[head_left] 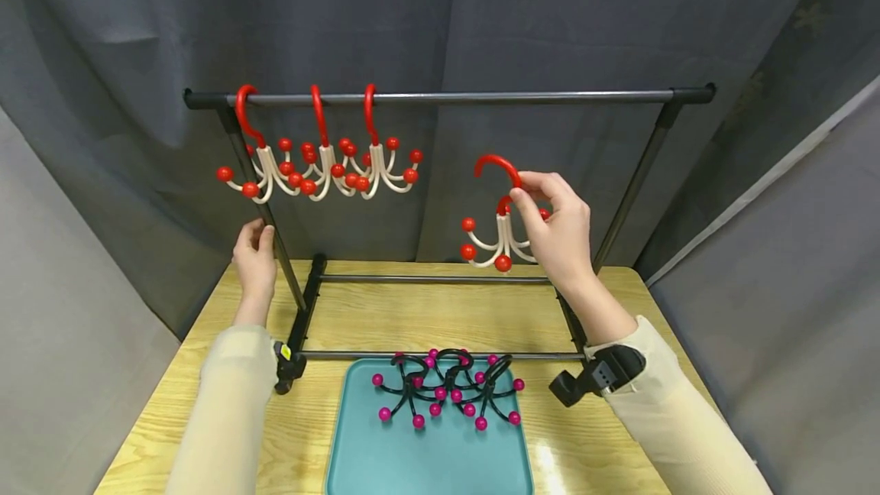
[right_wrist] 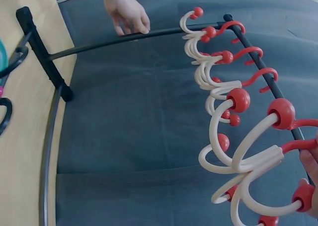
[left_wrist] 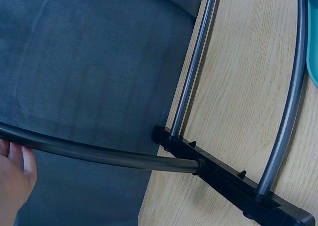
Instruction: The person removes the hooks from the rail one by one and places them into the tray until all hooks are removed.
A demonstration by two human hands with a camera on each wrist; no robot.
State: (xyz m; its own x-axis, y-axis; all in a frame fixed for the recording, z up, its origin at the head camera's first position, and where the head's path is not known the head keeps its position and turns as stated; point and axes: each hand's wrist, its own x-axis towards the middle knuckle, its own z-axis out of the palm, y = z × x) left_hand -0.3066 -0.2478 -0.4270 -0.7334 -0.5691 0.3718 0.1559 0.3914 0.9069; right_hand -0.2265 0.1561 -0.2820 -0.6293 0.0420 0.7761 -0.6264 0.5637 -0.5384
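1. The right hand (head_left: pixel 557 231) is pinching a red-and-white hook hanger (head_left: pixel 498 228) just below its red hook, holding it in the air right of centre in the head view, below the top rail (head_left: pixel 481 98) and well apart from it.
2. The left hand (head_left: pixel 256 254) is gripping the rack's left upright (head_left: pixel 264 212) at the middle left of the frame, fingers curled round the tube, steadying the rack.
3. Three matching hangers (head_left: pixel 323 163) are hanging side by side on the upper left stretch of the rail; the bare stretch to their right looks like the natural spot for the one in the air.
4. To do this well, I judge the red hook's opening should be facing the rail as it rises, going over the bar and then settling down so the curve is seating fully.
5. The pinch is best staying near the hook's stem, so the ball-tipped white arms are hanging free and not snagging the neighbouring hanger.
6. Black hangers with pink balls (head_left: pixel 450 392) are lying in a tangle on the teal tray (head_left: pixel 426 464), at the bottom centre on the tabletop (head_left: pixel 440 312).
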